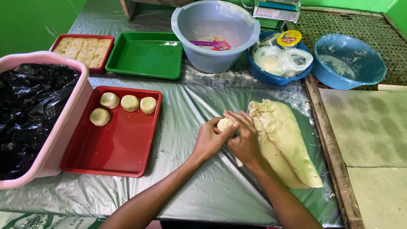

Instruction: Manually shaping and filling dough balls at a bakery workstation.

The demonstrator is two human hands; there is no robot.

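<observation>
Plastic-covered table (190, 186): both hands' fingers (231, 126) pinch a dough ball (224, 124) (open space leftward).

A small home-style food-making kitchen is showing here: a bench (190, 186) is lying under plastic sheeting, carrying a rolled dough sheet (284, 144), trays with dough balls (127, 103), mixing bowls (214, 34) and flour dust, with green walls (21, 25) standing behind.

Dough sheet (284, 142) right of tray (123, 148)
</observation>
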